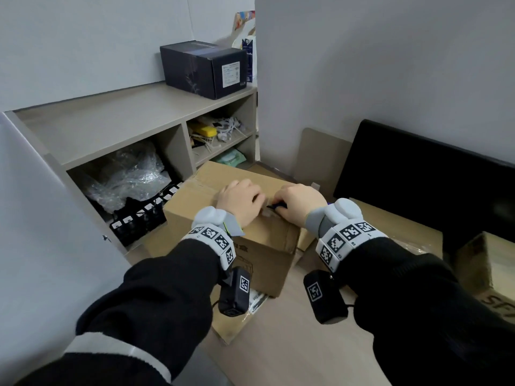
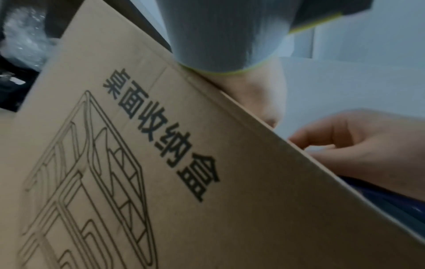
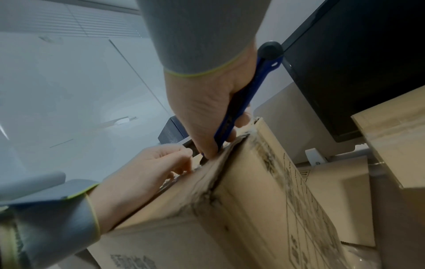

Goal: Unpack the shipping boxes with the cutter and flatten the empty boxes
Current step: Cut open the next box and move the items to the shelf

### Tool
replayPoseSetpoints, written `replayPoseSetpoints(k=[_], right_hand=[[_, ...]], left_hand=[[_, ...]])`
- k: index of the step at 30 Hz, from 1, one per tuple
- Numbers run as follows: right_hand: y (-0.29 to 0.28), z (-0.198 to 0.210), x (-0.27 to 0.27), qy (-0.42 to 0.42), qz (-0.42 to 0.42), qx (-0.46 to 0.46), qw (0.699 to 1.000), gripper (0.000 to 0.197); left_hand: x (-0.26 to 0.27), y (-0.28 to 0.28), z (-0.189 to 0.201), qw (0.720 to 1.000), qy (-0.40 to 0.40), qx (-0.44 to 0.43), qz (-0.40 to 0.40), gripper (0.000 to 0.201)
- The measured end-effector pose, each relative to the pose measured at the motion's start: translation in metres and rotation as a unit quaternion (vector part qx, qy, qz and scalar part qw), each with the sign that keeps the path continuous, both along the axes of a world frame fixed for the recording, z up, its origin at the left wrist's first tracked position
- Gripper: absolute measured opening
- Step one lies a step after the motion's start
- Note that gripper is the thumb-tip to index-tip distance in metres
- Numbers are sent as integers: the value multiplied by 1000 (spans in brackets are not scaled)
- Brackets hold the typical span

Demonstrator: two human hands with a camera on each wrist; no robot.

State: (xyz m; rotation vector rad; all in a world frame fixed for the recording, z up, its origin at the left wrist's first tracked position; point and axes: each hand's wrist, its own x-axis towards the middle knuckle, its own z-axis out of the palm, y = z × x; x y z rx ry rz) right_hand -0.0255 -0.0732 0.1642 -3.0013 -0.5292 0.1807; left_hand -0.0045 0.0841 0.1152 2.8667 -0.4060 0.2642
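Nearest us, our two black sleeves reached forward over the pale wooden floor point(image 1: 278, 344), where a flattened sheet of brown cardboard point(image 1: 228, 327) lay under the work. On it stood the brown corrugated shipping box point(image 1: 267, 254), printed with black characters and a line drawing on its near side, its top flaps closed and taped.

Our left hand point(image 1: 239, 203) rested on the box top just left of the centre seam, fingers curled against the cardboard; whether it pinched a flap edge or only pressed we could not tell. Our right hand point(image 1: 299, 206) was clenched round the slim blue plastic utility cutter point(image 3: 243, 102), whose tip met the crumpled tape at the near end of the seam.

To do this cut well, we judged the blade should ride shallow, just through the tape, so that whatever is inside is spared. The stroke should run along the seam and away from the left hand, which sat very near the tip; shifting those fingers aside first seemed wise. Steady downward pressure from the left hand would stop the box from sliding.

To the right a second brown box point(image 1: 485, 263) waited in front of a black flat panel point(image 1: 423, 188). Farther off stood the beige shelf unit point(image 1: 125, 123), with clear bubble wrap point(image 1: 128, 174) in its lower bay and a dark rectangular carton point(image 1: 203, 68) on top.
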Motion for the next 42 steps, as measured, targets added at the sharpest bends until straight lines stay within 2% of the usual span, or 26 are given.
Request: replayPoseSetpoints(k=[5, 12, 17, 23, 27, 30, 32, 36, 42], right_hand=[[-6, -1, -4, -5, 11, -19, 1000, 26], [-27, 2, -8, -4, 0, -41, 999, 25], [-40, 4, -18, -24, -14, -30, 999, 25], [-53, 0, -31, -13, -79, -12, 997, 24], [-66, 3, -39, -1, -128, 48, 991, 22], [-67, 5, -41, -38, -193, 181, 964, 17], [-56, 5, -41, -47, -208, 229, 950, 16], [-34, -1, -41, -46, -224, 222, 948, 23], [-28, -11, -44, 9, -261, 183, 948, 30]], left_hand=[[0, 1, 1, 999, 18, 27, 25, 36], [3, -2, 3, 998, 16, 62, 18, 38], [6, -3, 4, 998, 19, 54, 12, 33], [10, 0, 2, 1000, -2, 16, 4, 33], [9, -2, 1, 999, -40, -9, 2, 33], [8, -1, 3, 994, -91, -52, -7, 37], [5, -1, 5, 985, -157, -75, -12, 43], [-10, 8, 7, 961, -259, -84, -37, 48], [-38, 22, 11, 945, -315, -66, -55, 56]])
